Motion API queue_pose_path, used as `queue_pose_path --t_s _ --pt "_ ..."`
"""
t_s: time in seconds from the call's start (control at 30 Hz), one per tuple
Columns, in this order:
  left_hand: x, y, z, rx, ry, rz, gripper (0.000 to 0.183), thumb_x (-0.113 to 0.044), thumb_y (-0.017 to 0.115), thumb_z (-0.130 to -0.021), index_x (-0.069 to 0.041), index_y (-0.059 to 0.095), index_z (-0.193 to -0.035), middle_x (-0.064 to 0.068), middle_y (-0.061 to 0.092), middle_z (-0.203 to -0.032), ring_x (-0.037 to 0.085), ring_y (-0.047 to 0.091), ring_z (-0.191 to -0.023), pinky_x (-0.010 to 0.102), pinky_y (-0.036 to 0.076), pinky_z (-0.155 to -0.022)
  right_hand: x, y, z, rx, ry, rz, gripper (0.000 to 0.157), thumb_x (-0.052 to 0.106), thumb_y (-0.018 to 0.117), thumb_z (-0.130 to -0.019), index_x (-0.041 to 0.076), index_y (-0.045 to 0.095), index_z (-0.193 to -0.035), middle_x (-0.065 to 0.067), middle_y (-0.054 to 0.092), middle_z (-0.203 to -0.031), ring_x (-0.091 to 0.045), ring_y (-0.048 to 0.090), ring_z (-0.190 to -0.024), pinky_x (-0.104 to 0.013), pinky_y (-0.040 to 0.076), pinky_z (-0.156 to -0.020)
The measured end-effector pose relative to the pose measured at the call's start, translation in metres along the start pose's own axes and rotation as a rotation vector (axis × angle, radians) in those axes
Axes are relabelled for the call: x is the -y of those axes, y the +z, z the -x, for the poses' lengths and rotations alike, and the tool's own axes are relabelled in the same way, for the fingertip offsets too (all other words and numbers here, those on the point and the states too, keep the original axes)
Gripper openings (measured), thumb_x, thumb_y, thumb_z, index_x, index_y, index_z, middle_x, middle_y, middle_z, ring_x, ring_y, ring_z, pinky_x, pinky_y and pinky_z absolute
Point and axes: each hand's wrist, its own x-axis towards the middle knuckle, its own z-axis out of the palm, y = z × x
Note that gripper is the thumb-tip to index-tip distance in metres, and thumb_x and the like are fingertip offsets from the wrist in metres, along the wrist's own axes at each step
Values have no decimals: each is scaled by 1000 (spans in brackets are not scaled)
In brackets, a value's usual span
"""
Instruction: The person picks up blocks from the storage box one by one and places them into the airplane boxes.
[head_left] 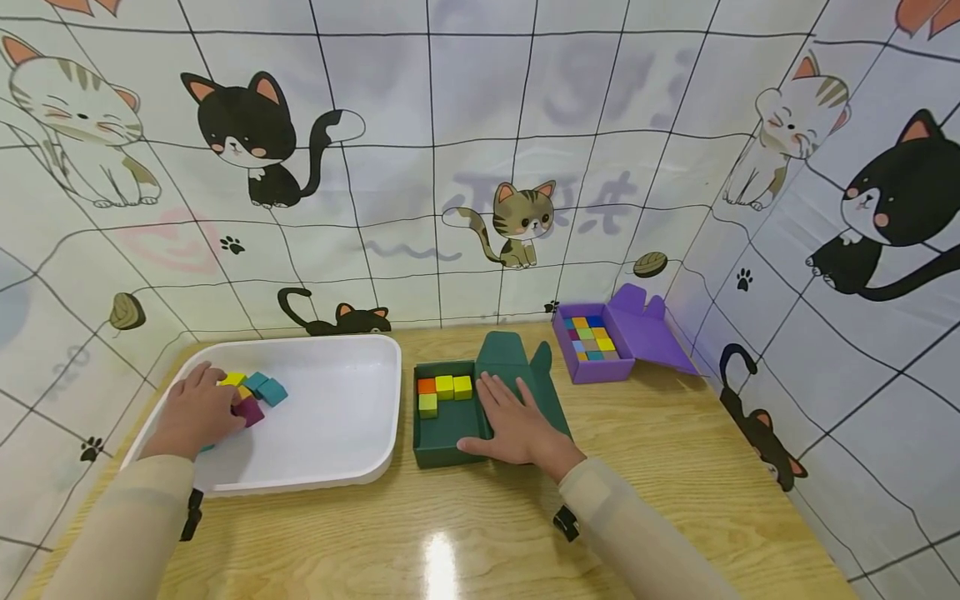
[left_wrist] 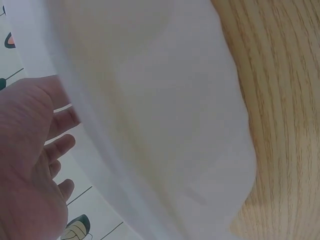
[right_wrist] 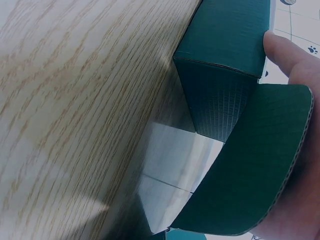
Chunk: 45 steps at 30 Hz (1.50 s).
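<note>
Sleeves (head_left: 637,529), left fingers (left_wrist: 61,146) curled at cubes (head_left: 251,409), grip unclear, right fingers (head_left: 497,398) splayed on lid (head_left: 547,402)

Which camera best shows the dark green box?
The head view: it shows the open dark green box from above, with four cubes inside. The right wrist view shows only its outer walls and a flap up close; the left wrist view doesn't show it.

Looks bright and evenly lit in the head view, with a blown-out white glare on the table (head_left: 375,542) in front of the green box (head_left: 450,457) and sharp edges around the green box. Appears dim and hazy in the left wrist view, with the tray (left_wrist: 175,100) washed out, low in contrast and soft. Reads cooler and murkier in the right wrist view, with a dark shadow on the table, apart from the green box.
</note>
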Motion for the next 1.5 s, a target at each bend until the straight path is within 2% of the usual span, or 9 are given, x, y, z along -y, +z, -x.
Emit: queue_pose_path --t_s 0.47,0.7,0.93,1.17,1.37,1.5 --pt "3 3 -3 -2 -4 -8 31 -23 79 -73 0 68 -91 35 45 -123 55 22 -125 71 24 -107 0 0 0 1 5 5 100 73 44 -88 10 11 -157 -7 6 -166 -24 7 -154 -57 -2 -123" --pt "5 6 -3 6 -20 6 33 -26 81 -74 0 69 -89 36 45 -122 55 21 -126 72 22 -108 0 1 0 6 9 6 100 74 43 -88 10 10 -157 -7 5 -166 -24 7 -154 -56 -2 -123" --pt "6 6 -4 0 -26 5 33 -28 81 -73 0 69 -86 36 45 -121 56 21 -126 73 21 -107 0 1 0 -2 5 7 100 74 43 -88 10 11 -157 -7 6 -166 -24 7 -154 -56 -2 -123" --pt "5 3 -2 13 -30 -16 42 -32 81 -73 5 70 -89 37 46 -120 55 24 -122 73 23 -106 1 1 0 -3 9 11 100 74 43 -87 10 11 -157 -7 6 -166 -24 8 -154 -56 -1 -123" --pt "3 -1 0 21 -26 -17 35 -31 79 -73 1 71 -83 36 47 -118 55 24 -122 73 25 -104 2 0 0 -4 11 11 100 74 43 -87 10 10 -157 -7 6 -166 -24 8 -154 -56 -2 -123" --pt "3 -1 0 18 -26 -7 36 -33 81 -72 0 73 -84 37 46 -120 55 24 -122 73 24 -104 2 1 0 -1 11 11 100 74 44 -88 10 11 -157 -7 6 -166 -24 8 -154 -56 -2 -123"
